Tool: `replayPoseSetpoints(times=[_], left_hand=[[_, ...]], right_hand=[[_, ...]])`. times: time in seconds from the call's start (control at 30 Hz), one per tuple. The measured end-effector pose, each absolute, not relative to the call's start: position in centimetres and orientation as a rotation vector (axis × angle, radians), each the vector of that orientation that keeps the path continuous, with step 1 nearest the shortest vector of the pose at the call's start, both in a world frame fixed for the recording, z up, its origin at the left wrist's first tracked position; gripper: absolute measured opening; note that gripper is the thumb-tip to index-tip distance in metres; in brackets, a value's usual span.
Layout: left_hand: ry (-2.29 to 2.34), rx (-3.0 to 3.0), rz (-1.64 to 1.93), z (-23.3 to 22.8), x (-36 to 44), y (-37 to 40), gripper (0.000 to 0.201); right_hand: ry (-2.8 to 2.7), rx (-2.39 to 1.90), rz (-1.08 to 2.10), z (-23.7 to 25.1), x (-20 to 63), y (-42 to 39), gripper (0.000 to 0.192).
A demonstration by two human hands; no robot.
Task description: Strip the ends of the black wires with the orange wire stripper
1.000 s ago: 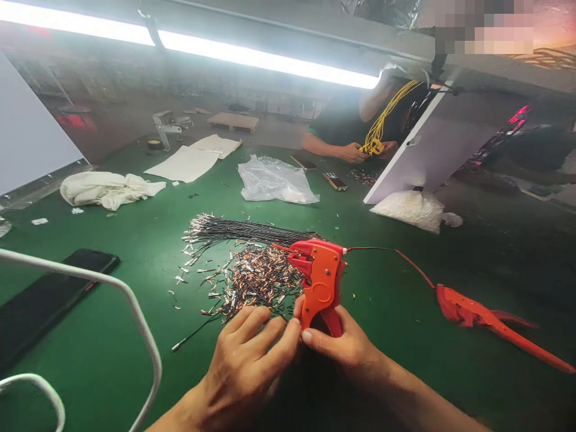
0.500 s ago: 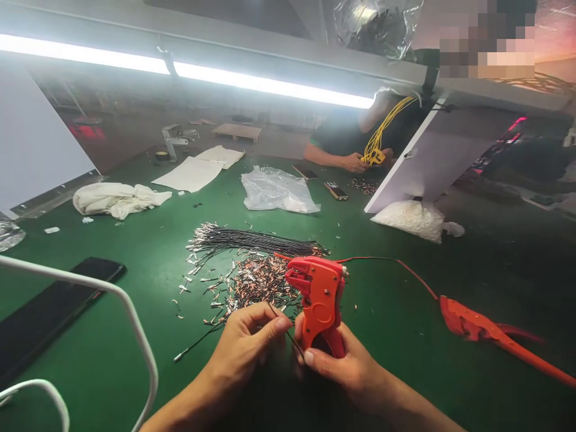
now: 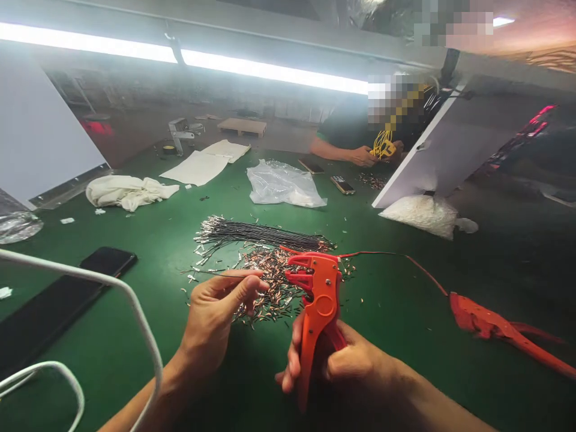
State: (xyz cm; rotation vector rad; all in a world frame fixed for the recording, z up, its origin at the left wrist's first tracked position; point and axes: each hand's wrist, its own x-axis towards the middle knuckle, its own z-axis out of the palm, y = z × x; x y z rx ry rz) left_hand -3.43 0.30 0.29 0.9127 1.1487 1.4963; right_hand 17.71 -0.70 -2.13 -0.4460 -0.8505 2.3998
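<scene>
hands (image 3: 216, 312) two, stripper (image 3: 317, 300) one, wire (image 3: 211, 274) perhaps one

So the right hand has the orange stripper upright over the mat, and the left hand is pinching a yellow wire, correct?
Not quite. In the head view the left hand pinches a thin black wire, not a yellow one. The right hand does hold the orange stripper upright over the green mat.

My head camera looks forward and down, close over my hands (image 3: 288, 336), the green bench (image 3: 148, 252) running toward twelve o'clock.
</scene>
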Motion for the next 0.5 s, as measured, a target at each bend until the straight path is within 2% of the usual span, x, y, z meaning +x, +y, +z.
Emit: replayPoseSetpoints(times=[0.1,0.23,0.5], left_hand=[[1.305,1.383,1.644,-0.5,-3.1,0.1,0.009],[1.307,1.750,1.719,-1.3,-1.9,-0.3,0.014],[1.003,2.161,1.499,-1.4,-0.5,-1.3,0.013]], right_hand=[[-0.882,-0.475,2.342,-1.7,17.7,-0.7,0.054],[-0.847,-0.576,2.253,-0.9,18.0,-0.1,0.054],[-0.626,-0.727,2.018,-1.5,18.9,1.6,0.058]])
